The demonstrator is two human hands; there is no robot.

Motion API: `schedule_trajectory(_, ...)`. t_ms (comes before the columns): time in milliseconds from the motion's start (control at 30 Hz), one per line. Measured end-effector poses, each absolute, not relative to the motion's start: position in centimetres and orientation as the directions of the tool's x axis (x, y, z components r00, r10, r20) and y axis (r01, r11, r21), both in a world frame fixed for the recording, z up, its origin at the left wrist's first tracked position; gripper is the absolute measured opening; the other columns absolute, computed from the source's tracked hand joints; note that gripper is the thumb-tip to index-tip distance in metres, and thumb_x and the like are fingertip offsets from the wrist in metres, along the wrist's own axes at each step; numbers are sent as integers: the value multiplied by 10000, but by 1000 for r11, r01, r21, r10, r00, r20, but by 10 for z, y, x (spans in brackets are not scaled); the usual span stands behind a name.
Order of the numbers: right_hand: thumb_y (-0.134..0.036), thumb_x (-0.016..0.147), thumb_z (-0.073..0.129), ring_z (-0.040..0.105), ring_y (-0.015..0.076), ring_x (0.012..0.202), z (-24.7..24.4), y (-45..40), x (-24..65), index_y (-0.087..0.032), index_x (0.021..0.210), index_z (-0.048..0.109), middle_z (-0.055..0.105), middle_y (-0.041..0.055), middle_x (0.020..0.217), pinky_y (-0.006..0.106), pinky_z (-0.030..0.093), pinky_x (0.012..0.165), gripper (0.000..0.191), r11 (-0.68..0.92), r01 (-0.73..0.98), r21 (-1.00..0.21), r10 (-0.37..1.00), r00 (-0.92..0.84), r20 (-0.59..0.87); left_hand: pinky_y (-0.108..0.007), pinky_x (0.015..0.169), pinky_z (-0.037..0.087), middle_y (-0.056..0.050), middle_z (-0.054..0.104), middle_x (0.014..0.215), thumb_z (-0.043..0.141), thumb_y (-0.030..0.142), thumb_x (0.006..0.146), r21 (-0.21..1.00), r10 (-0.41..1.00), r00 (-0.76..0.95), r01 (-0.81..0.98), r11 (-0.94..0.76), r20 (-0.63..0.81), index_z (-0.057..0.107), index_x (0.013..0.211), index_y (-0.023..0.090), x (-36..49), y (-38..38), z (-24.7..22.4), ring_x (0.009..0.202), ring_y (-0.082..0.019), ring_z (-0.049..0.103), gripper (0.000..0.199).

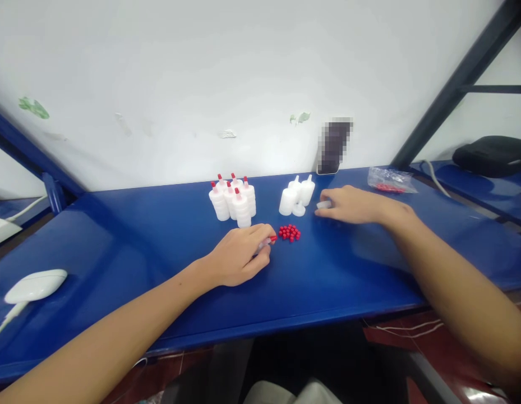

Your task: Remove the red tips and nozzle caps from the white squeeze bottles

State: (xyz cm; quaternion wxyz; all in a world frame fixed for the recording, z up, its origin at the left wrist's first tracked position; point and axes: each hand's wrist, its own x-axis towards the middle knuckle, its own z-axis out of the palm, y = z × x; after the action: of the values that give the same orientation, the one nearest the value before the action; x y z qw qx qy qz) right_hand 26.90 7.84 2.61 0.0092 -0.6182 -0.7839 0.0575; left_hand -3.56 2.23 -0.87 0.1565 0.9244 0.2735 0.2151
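My left hand (239, 255) is closed around a whitish nozzle piece (262, 245) with a red tip cap (272, 239) on its end. A small pile of red tip caps (289, 233) lies just right of its fingertips. Farther right, my right hand (342, 205) pinches a translucent white nozzle piece (323, 205) close to the tabletop. Left of that hand are a few white squeeze bottles (287, 201), with pointed nozzles and a round white nozzle base (299, 210) among them. Behind my left hand stand several white ribbed bottles (243, 210) with red-tipped nozzles.
The blue table (117, 241) meets a white wall. A phone (333, 148), partly pixelated, leans on the wall. A clear plastic bag (392, 179) with red pieces lies back right. At the left sits a white device (35, 286) on a stalk. Blue metal frame bars flank both sides.
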Motion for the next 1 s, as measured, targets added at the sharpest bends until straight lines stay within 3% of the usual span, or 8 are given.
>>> schedule_trajectory(67, -470, 875, 552, 625, 246, 708, 23, 80, 271, -202, 811, 622, 680, 101, 811, 328, 390, 594, 284, 255, 962, -100, 960, -264, -95, -281, 620, 388, -13, 602, 848, 379, 203, 954, 406, 571, 760, 437, -802, 310, 525, 1003, 169, -36, 23, -9, 658, -139, 497, 158)
schedule_trajectory(167, -413, 880, 531, 618, 234, 705, 21, 81, 269, -202, 765, 606, 680, 93, 795, 321, 371, 596, 252, 289, 954, -79, 956, -292, -31, -282, 633, 401, -26, 618, 883, 369, 205, 961, 399, 566, 762, 436, -807, 313, 533, 1032, 166, -37, 23, -8, 666, -140, 508, 183)
schedule_trajectory(333, -348, 855, 517, 605, 214, 710, 28, 75, 255, -223, 976, 622, 688, 48, 846, 299, 349, 602, 203, 384, 919, -94, 908, -357, 218, -275, 623, 399, -25, 622, 883, 373, 199, 956, 383, 549, 773, 425, -820, 317, 541, 1043, 162, -37, 22, -9, 649, -133, 498, 192)
schedule_trajectory(500, -315, 789, 581, 565, 186, 624, 30, 69, 244, -205, 1186, 490, 667, 28, 846, 283, 354, 583, 422, 480, 843, -242, 856, -389, 341, -263, 602, 397, -14, 616, 834, 384, 191, 942, 378, 523, 767, 390, -840, 371, 549, 1012, 164, -35, 22, -9, 620, -123, 489, 181)
schedule_trajectory(700, -332, 781, 631, 604, 200, 644, 25, 68, 238, -207, 1000, 555, 644, 6, 714, 290, 380, 625, 264, 476, 833, -283, 851, -356, 385, -249, 567, 388, 16, 616, 760, 381, 195, 939, 394, 553, 726, 406, -825, 410, 548, 1048, 168, -35, 21, -8, 570, -110, 492, 201)
schedule_trajectory(867, -292, 789, 643, 641, 183, 689, 22, 72, 240, -202, 1170, 573, 714, 58, 1021, 291, 429, 656, 398, 542, 782, -308, 808, -385, 445, -238, 529, 349, 42, 568, 691, 406, 202, 935, 377, 534, 740, 397, -837, 408, 541, 1061, 170, -36, 21, -9, 518, -99, 439, 187)
schedule_trajectory(1000, -296, 809, 645, 631, 198, 753, 19, 75, 240, -185, 1117, 643, 721, 74, 1022, 301, 440, 684, 328, 585, 761, -281, 757, -388, 525, -236, 530, 351, 37, 578, 694, 405, 216, 937, 370, 533, 748, 402, -838, 394, 539, 1074, 171, -36, 21, -9, 521, -103, 447, 197)
